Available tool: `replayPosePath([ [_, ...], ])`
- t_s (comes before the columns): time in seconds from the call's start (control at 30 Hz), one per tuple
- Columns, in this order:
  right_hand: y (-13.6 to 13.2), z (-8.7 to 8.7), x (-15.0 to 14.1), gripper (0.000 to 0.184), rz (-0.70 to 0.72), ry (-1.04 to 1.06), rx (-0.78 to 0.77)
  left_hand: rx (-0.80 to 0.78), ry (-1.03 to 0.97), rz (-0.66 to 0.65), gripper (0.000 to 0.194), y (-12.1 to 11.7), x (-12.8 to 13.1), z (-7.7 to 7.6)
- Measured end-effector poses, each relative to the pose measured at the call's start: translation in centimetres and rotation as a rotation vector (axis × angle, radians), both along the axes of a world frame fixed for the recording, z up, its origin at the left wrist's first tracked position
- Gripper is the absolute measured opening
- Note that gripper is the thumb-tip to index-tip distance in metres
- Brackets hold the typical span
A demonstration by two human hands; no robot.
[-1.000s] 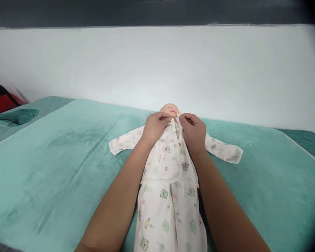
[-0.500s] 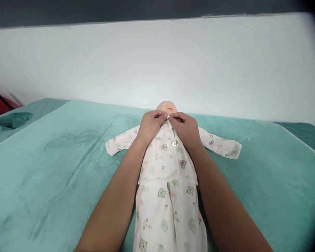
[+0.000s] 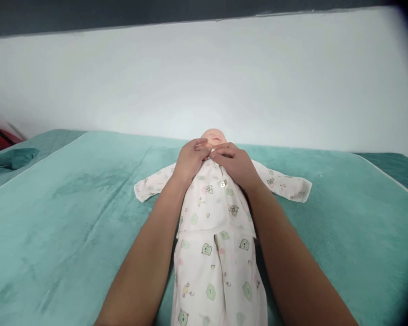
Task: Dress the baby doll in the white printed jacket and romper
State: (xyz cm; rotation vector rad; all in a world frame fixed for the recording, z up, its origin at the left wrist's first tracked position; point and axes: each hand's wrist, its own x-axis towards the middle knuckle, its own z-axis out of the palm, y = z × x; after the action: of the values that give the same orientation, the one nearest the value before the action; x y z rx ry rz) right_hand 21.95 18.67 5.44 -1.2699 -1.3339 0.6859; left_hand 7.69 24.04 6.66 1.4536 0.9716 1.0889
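Head view: both bare hands at the neckline of the doll's white top (image 3: 204,203). Left hand (image 3: 190,158): half closed, fingers bent, tips at the collar just below the doll's head (image 3: 215,134). Right hand (image 3: 238,165): likewise half closed, fingers curved over, thumb against the collar edge. Fingertips of the two nearly meet; can't tell whether either one actually pinches fabric.

Doll lies on its back between the forearms, head toward the wall (image 3: 204,77). Head is smooth, rounded, pinkish. Top is thin, soft-looking cloth with small green and pink animal prints, front panels overlapping, one shiny round button (image 3: 222,184) at the chest, hem curved at the opening. Sleeves stretch out to both sides. Matching lower garment (image 3: 236,280) has a long fold down the middle. Underneath: teal plush cover (image 3: 71,217), brushed nap, faint creases, pale seam lines. Wall is plain, matte white.
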Motion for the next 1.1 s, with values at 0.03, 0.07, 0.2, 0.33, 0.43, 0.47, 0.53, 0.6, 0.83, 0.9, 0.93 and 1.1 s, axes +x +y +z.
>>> replayPosePath([
  [0.03,0.03,-0.06,0.02,0.015,-0.006,0.036,-0.006,0.008,0.006,0.008,0.042,0.04,-0.01,-0.07],
  [0.07,0.07,-0.13,0.03,0.017,-0.016,0.072,-0.009,0.015,0.013,0.009,0.044,0.06,0.0,-0.1],
  [0.2,0.44,-0.42,0.01,0.016,-0.089,0.136,-0.023,0.009,0.027,0.002,0.046,-0.02,0.07,0.0],
  [0.33,0.79,-0.67,0.07,0.023,-0.106,0.133,-0.028,0.042,0.074,-0.005,0.051,-0.24,0.06,0.23],
  [0.43,0.84,-0.73,0.13,0.025,-0.09,0.16,-0.015,0.09,0.128,0.003,0.049,-0.42,0.09,0.41],
  [0.47,0.82,-0.71,0.13,0.025,-0.09,0.163,-0.016,0.1,0.146,0.005,0.048,-0.47,0.13,0.47],
  [0.53,0.75,-0.63,0.08,0.025,-0.09,0.162,-0.025,0.115,0.178,0.012,0.045,-0.56,0.22,0.57],
  [0.6,0.65,-0.53,0.01,0.023,-0.095,0.155,-0.025,0.145,0.218,0.024,0.043,-0.62,0.32,0.63],
  [0.83,0.39,-0.44,-0.25,0.022,-0.205,0.074,-0.011,0.305,0.469,0.055,0.028,-0.69,0.51,0.54],
  [0.9,0.35,-0.43,-0.33,0.022,-0.231,0.038,-0.019,0.337,0.497,0.069,0.027,-0.66,0.56,0.44],
  [0.93,0.35,-0.43,-0.36,0.023,-0.243,0.02,-0.018,0.363,0.517,0.081,0.027,-0.64,0.59,0.39],
  [1.1,0.44,-0.64,-0.3,0.025,-0.297,-0.084,0.032,0.51,0.663,0.112,0.03,-0.7,0.59,0.21],
])
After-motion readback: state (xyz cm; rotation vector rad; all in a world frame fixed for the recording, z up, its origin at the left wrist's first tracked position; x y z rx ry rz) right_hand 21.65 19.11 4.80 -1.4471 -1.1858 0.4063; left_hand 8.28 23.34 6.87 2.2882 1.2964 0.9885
